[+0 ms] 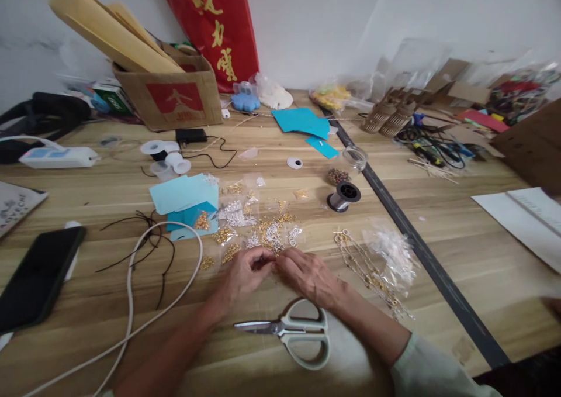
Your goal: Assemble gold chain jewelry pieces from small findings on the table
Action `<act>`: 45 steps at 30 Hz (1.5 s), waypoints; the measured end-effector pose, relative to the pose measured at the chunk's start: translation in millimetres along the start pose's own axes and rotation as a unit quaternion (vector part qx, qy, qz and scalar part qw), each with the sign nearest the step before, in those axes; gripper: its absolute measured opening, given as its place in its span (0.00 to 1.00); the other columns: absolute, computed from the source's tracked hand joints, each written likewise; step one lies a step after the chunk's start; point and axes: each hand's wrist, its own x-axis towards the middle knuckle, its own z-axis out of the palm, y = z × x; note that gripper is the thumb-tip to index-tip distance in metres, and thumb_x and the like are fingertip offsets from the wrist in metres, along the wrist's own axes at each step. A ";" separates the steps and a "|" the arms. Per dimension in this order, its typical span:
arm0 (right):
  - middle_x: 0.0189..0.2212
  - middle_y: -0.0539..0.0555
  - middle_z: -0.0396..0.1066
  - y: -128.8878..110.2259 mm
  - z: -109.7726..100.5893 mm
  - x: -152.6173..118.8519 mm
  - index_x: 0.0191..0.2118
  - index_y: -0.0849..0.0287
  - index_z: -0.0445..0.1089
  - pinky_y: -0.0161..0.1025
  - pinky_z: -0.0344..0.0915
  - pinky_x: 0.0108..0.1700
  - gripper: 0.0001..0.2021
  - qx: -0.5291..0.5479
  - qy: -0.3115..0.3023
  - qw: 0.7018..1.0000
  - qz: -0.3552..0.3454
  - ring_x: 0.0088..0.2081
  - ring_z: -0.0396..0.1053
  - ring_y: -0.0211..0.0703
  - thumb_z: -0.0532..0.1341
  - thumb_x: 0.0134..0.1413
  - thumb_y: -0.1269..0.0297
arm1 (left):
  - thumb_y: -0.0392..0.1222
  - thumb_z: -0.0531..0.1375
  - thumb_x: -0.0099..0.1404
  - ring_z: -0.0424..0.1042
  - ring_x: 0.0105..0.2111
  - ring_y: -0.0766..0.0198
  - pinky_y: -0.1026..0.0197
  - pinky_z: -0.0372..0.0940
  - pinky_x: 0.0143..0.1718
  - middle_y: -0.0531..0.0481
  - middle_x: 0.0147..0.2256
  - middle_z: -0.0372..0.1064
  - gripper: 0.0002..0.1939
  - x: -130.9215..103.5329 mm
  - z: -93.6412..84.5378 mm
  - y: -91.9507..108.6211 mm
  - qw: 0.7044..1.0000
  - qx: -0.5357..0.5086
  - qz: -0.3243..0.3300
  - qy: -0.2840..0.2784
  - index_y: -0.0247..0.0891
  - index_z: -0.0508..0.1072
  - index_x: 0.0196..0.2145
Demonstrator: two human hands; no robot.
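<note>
My left hand (250, 269) and my right hand (307, 273) meet at the near edge of a spread of small jewelry findings. Fingers on both hands are pinched together, fingertips nearly touching; whatever lies between them is too small or hidden to name. Just beyond them are gold-coloured findings (267, 227) and silver-coloured findings (236, 213), some on clear bags. Scissors (302, 330) with pale handles lie below my hands, blades pointing left. Right of my right hand, gold-coloured chains (362, 262) rest beside a heap of small clear bags (392, 254).
A wire spool (344, 196) and a jar of beads (339, 176) stand beyond my hands. A white cable (130, 286) loops at left near a phone (41, 277). Blue cards (184, 192) lie left of the findings. A cardboard box (170, 99) stands at the back.
</note>
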 end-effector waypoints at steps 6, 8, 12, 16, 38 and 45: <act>0.32 0.56 0.67 0.1 2.4 0.5 0.43 0.62 0.60 0.37 0.63 0.31 0.07 0.006 0.017 1.000 -0.012 0.34 0.64 0.43 0.47 0.66 0.74 | 0.36 0.60 0.52 0.68 0.24 0.65 0.65 0.63 0.26 0.51 0.23 0.70 0.01 1.1 1.3 2.7 1.000 0.007 0.019 -0.017 0.35 0.72 0.25; 0.31 0.55 0.66 0.3 3.1 0.8 0.43 0.62 0.60 0.37 0.63 0.30 0.07 0.008 0.025 1.000 -0.015 0.33 0.63 0.43 0.47 0.66 0.74 | 0.36 0.60 0.53 0.67 0.24 0.65 0.65 0.62 0.26 0.51 0.22 0.69 0.03 0.2 1.7 4.8 0.999 0.036 0.030 -0.005 0.36 0.71 0.23; 0.30 0.54 0.65 1.6 6.1 -0.2 0.40 0.61 0.60 0.36 0.62 0.30 0.06 0.005 0.034 0.999 -0.012 0.32 0.63 0.43 0.48 0.65 0.74 | 0.35 0.59 0.54 0.65 0.23 0.66 0.65 0.60 0.25 0.53 0.21 0.66 0.05 -1.8 2.8 6.0 0.995 0.083 0.052 0.013 0.36 0.69 0.21; 0.30 0.54 0.66 1.4 9.6 -1.1 0.40 0.60 0.60 0.35 0.62 0.30 0.07 0.021 0.046 0.999 0.009 0.32 0.64 0.42 0.47 0.66 0.72 | 0.35 0.59 0.54 0.65 0.24 0.66 0.65 0.60 0.27 0.53 0.21 0.66 0.05 -3.0 4.3 5.4 0.995 0.085 0.052 0.024 0.36 0.69 0.21; 0.29 0.53 0.68 -3.6 11.2 9.6 0.33 0.60 0.70 0.36 0.63 0.34 0.05 0.335 0.195 0.905 0.175 0.32 0.67 0.40 0.59 0.60 0.67 | 0.41 0.65 0.52 0.73 0.26 0.65 0.65 0.68 0.31 0.52 0.24 0.73 0.07 -2.9 2.8 14.6 0.994 -0.084 -0.025 0.067 0.35 0.74 0.26; 0.29 0.53 0.67 -2.5 11.0 9.1 0.33 0.59 0.69 0.37 0.63 0.36 0.07 0.332 0.177 0.912 0.162 0.33 0.66 0.40 0.57 0.62 0.66 | 0.41 0.64 0.54 0.73 0.27 0.65 0.64 0.68 0.32 0.52 0.24 0.74 0.07 -3.9 2.2 19.6 0.994 -0.084 -0.032 0.058 0.35 0.74 0.26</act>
